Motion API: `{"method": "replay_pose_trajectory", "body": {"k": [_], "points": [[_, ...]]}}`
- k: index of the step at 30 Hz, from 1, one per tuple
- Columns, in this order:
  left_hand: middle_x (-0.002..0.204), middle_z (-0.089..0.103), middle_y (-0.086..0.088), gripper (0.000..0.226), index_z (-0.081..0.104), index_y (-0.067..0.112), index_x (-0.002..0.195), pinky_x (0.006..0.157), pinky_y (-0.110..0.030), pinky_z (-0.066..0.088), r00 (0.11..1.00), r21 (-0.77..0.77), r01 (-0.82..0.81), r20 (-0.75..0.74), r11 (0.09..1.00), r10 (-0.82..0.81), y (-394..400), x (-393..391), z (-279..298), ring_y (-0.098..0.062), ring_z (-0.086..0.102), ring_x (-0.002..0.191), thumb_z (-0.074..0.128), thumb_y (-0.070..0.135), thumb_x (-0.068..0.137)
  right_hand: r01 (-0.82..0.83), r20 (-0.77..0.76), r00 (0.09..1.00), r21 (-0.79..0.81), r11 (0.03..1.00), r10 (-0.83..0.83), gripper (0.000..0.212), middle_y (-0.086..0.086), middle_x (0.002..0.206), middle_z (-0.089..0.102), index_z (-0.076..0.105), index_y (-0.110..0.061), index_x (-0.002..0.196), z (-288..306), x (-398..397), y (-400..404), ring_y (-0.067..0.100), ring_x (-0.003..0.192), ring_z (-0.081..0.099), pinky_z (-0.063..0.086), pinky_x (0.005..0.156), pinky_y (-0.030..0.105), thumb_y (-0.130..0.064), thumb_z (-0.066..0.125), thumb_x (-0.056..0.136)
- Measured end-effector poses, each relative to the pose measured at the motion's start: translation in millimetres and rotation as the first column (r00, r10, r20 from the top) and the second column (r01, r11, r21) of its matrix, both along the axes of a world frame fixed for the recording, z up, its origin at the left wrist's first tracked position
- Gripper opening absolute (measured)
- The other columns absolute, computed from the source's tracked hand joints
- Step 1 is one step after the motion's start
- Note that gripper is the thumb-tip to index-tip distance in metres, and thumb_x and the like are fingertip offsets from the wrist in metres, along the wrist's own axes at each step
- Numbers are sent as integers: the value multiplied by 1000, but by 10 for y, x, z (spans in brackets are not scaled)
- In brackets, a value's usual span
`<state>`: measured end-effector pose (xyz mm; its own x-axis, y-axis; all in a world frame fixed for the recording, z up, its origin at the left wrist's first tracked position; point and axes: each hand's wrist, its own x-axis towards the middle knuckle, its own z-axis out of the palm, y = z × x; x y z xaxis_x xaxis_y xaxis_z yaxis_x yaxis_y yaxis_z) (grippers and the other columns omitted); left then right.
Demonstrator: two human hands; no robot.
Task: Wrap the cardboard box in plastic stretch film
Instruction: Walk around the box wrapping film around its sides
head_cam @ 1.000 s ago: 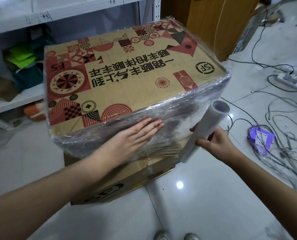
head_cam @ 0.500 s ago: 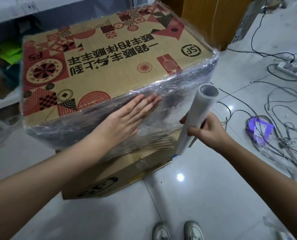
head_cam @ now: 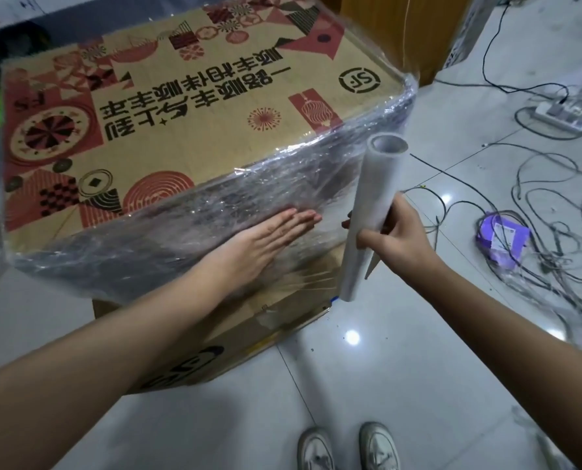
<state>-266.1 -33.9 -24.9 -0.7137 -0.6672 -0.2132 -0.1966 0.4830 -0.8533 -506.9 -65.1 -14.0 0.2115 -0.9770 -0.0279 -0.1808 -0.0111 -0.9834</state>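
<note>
The printed cardboard box (head_cam: 194,106) is sitting on a lower carton (head_cam: 235,337), its near side already banded in stretch film (head_cam: 249,205). The left hand (head_cam: 262,242) is pressing flat on that film; the right hand (head_cam: 395,239) is gripping the film roll (head_cam: 371,212) beside the box's near right corner. The top is looking bare, so wrapping seems only partly done.

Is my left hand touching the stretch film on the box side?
Touching. The head view shows the left hand laid flat, fingers straight, on the stretch film covering the cardboard box side, no gap visible.
</note>
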Motion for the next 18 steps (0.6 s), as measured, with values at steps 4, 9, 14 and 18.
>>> {"method": "replay_pose_trajectory", "body": {"k": [4,9,14,18], "points": [[145,-28,-29,67,-21,-14,137,112,-47,-13,994,10,-108,22,994,108,54,-99,-33,-40,-23,135,12,25,94,-27,35,999,59,998,25,42,9,86,59,49,-22,93,-5,3,-56,25,87,66,55,72,39,-3,54,56],[142,-32,-27,69,-25,-17,132,102,-51,-22,993,237,-110,-18,965,118,177,-212,-188,-40,-31,129,21,20,96,-3,-70,998,2,1000,4,47,18,98,56,42,-11,109,-79,27,-61,35,98,60,48,84,56,-17,65,68],[136,-37,-29,71,-25,-14,134,101,-51,-23,994,195,-108,44,975,101,87,-166,-409,-41,-35,124,22,25,99,48,-205,976,-121,991,-72,55,11,95,60,43,-8,109,-188,36,-78,30,91,61,50,79,51,-24,79,70],[136,-33,-39,80,-25,-19,132,103,-57,-19,993,108,-65,102,992,54,37,-77,-616,-52,-27,125,25,33,97,63,-200,975,-146,987,-91,53,14,97,57,40,-7,108,-236,23,-60,32,93,60,49,79,53,-19,76,71]]}}
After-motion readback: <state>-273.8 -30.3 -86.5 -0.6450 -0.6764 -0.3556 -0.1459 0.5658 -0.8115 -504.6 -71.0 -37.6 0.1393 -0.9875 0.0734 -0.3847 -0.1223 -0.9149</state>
